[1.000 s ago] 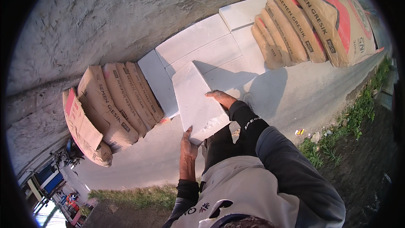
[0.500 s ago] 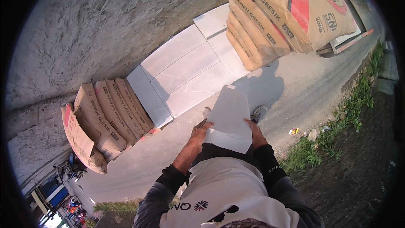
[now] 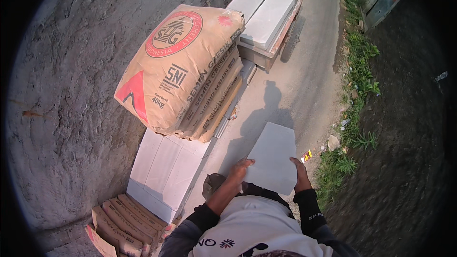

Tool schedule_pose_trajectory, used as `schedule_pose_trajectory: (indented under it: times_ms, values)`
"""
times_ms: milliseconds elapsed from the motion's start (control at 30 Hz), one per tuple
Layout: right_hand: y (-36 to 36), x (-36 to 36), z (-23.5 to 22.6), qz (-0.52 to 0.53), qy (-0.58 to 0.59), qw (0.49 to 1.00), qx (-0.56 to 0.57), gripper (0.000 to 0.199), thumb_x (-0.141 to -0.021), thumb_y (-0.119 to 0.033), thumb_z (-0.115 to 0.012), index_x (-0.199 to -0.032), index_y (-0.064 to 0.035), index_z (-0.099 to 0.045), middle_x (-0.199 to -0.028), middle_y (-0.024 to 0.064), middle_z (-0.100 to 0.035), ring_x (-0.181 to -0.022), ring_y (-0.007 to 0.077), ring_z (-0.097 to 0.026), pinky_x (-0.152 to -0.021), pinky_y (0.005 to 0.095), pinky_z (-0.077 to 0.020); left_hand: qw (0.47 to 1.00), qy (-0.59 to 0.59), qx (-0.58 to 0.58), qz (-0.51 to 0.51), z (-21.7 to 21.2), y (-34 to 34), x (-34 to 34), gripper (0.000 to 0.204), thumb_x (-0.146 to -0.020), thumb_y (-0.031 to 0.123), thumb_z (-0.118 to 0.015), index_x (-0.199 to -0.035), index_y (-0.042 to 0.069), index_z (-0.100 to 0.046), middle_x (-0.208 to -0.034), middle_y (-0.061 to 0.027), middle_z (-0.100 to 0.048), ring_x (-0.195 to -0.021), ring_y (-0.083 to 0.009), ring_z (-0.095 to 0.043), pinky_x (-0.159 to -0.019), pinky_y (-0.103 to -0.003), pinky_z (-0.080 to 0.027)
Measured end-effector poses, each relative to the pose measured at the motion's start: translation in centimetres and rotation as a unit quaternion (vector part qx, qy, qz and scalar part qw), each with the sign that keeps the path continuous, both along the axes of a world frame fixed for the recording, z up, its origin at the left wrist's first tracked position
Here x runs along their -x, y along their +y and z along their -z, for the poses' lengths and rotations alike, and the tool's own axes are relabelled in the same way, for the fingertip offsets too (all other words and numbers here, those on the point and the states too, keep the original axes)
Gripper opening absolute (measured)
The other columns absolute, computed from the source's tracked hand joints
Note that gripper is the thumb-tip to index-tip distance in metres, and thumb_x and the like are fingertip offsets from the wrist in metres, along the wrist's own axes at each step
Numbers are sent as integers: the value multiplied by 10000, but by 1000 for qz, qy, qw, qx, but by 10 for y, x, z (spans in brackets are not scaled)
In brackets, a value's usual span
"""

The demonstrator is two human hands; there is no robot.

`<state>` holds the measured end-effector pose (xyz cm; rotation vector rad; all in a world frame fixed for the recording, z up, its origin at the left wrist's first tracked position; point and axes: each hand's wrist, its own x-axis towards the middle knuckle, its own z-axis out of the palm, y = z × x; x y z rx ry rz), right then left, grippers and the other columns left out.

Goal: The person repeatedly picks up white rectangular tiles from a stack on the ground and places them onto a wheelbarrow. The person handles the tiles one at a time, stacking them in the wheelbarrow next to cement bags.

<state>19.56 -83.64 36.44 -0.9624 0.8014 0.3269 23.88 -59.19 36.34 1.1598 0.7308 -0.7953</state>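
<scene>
Between my two hands I carry a pale grey lightweight concrete block (image 3: pixel 273 157) in front of my waist, its long side pointing ahead. My left hand (image 3: pixel 240 172) grips its left edge, thumb on the upper face. On the opposite edge my right hand (image 3: pixel 301 175) is closed the same way. The fingers beneath the block are hidden. To the left lies a row of similar flat blocks (image 3: pixel 164 166), apart from my hands. A tall stack of brown paper cement bags (image 3: pixel 183 71) stands on its far end.
Ahead, an orange-framed cart (image 3: pixel 259 57) bears pale blocks (image 3: pixel 269 19). More cement bags (image 3: pixel 126 223) are stacked at the lower left. A rough grey wall (image 3: pixel 71 76) runs along the left. Grass (image 3: pixel 359 85) edges the paved lane (image 3: pixel 312 43) on the right, with a small yellow-red wrapper (image 3: pixel 306 156) nearby.
My view and body have turned right, toward the cart. The block stays in both hands and turns along with me. The block row and bag stacks now lie farther left.
</scene>
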Motion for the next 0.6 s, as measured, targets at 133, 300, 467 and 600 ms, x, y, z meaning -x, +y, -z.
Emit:
schedule_pose_trajectory:
  times_ms: [133, 300, 467, 600]
  values:
    - [-53, -63, -28, 44, -111, 993, 8, 430, -979, -373, -568, -1241, -33, -593, -1120, 69, -646, -1002, 176, -613, -899, 317, -478, 992, -120, -3, 32, -30, -55, -78, 577, -873, 249, -676, -1375, -14, -566, -1304, -145, -601, -1219, -244, -542, -1043, -357, -403]
    - [-110, -198, -40, 78, -68, 994, 12, 437, -962, -391, -597, -1248, -60, -592, -1150, 66, -631, -1026, 182, -596, -903, 317, -469, 979, -204, 25, 18, -68, -101, -185, 713, -885, 231, -677, -1501, -25, -425, -1464, -152, -504, -1388, -238, -411, -1171, -353, -266]
    - [-135, -336, -107, 117, -144, 982, 23, 458, -932, -267, -634, -1300, -10, -541, -1154, 106, -619, -1057, 243, -606, -906, 362, -489, 961, -270, 47, -26, -126, -142, -303, 621, -931, 129, -622, -1499, -27, -426, -1459, -144, -512, -1377, -214, -424, -1173, -345, -270]
    - [-165, -448, -110, 58, -145, 986, 60, 418, -943, -268, -617, -1269, -15, -553, -1136, 105, -616, -1045, 227, -609, -897, 357, -491, 950, -297, 73, -58, -122, -164, -393, 611, -935, 129, -620, -1494, -31, -432, -1447, -147, -525, -1355, -224, -453, -1168, -350, -289]
